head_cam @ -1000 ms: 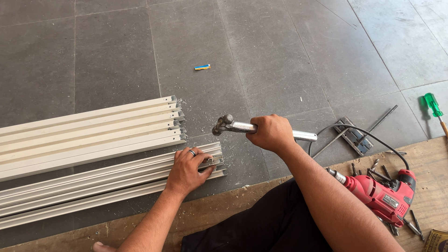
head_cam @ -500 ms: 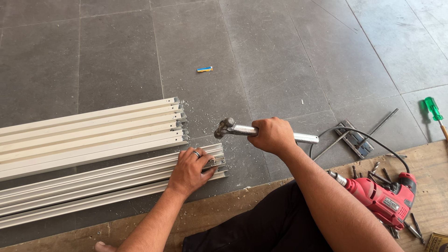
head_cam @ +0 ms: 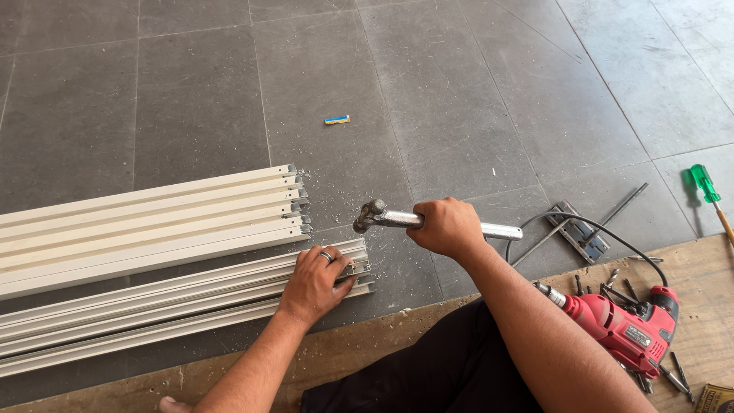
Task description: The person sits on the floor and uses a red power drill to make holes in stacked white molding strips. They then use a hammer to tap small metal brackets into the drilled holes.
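My right hand (head_cam: 446, 226) grips the shaft of a metal hammer (head_cam: 382, 218), held level with its head just above the right end of the near bundle of cream metal channels (head_cam: 153, 306). My left hand (head_cam: 313, 284), with a ring on one finger, presses flat on that end of the bundle and holds a small metal piece against it. A second stack of cream channels (head_cam: 145, 222) lies just beyond, side by side with the first, on the grey tiled floor.
A red power drill (head_cam: 619, 325) with a black cord lies on the wooden board at the right, with loose bits around it. Metal brackets and rods (head_cam: 581, 229) lie on the tiles, a green-handled screwdriver (head_cam: 707, 191) farther right, a small blue-yellow piece (head_cam: 337, 119) beyond.
The hammer has stayed almost level above the channel end, shifting only slightly. My left hand has kept its place on the bundle.
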